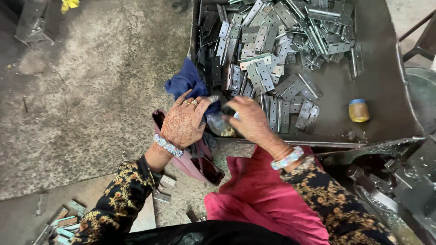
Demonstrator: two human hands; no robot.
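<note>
At tray edge (318, 144) | left hand (184, 121) fingers clamped on blue cloth (184, 81) | right hand (250, 120) fingers: cannot tell

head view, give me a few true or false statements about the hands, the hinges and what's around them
1. The metal tray holds a pile of metal hinges. True.
2. The left hand rests on a blue cloth. True.
3. The small jar in the tray is red. False: it is yellowish with a blue lid.
4. The right hand is far from the tray. False: it is at the tray's near edge.
5. Both wrists are bare. False: each wears a bangle.
</note>
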